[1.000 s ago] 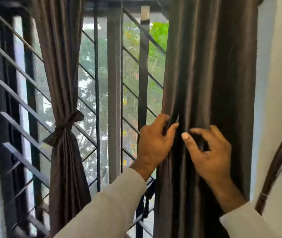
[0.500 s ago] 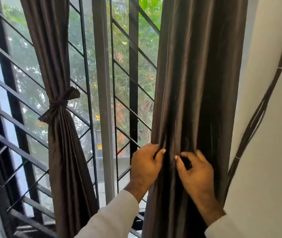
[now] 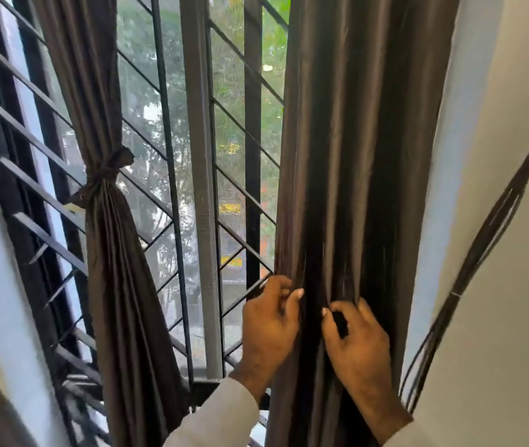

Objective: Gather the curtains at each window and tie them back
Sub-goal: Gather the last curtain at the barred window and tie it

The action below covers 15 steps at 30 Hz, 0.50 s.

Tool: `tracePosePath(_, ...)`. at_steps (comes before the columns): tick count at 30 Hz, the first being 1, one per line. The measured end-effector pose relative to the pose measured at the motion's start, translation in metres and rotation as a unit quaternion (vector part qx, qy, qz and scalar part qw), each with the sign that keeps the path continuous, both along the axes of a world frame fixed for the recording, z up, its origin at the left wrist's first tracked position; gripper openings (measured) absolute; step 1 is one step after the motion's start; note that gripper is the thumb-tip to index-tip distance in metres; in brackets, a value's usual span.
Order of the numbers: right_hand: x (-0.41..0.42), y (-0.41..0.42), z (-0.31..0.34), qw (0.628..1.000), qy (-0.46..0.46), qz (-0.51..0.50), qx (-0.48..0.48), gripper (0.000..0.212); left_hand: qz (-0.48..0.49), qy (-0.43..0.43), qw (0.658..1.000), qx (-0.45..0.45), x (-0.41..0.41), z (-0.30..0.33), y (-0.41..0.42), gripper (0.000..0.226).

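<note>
Both hands, left (image 3: 269, 324) and right (image 3: 358, 346), pinch vertical pleats (glossy, dark brown) of the curtain (image 3: 363, 156).

**Hidden in the folds, lost at the edges**

The left hand (image 3: 269, 327) buries its fingertips behind the right curtain (image 3: 363, 156); the right hand (image 3: 358, 346) hides its own in a dark fold. Both curtain tops run off the upper edge. The tied left curtain (image 3: 118, 269) leaves the frame below. Trees beyond the window grille (image 3: 247, 124) blur through mesh. Dark cables (image 3: 482, 240) exit both edges.
</note>
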State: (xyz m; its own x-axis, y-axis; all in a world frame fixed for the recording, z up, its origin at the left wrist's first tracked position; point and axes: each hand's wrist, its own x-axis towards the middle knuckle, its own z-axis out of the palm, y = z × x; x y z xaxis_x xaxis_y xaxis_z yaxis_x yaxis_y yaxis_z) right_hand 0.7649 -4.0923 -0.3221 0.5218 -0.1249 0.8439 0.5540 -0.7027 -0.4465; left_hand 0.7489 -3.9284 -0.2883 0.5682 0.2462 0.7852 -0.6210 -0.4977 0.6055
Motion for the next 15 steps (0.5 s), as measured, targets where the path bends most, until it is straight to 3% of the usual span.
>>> tracePosePath(8,-0.012,-0.017,-0.022,0.994,0.004,0.096,-0.045,0.024,0.049,-0.035,0.997,0.040,-0.012,-0.008,-0.026,0.008)
tracePosePath(15,-0.024,-0.026,-0.015,0.967,0.063,0.247,-0.006,0.010,-0.011,0.007,1.000,-0.012,-0.023,-0.007,-0.038,0.010)
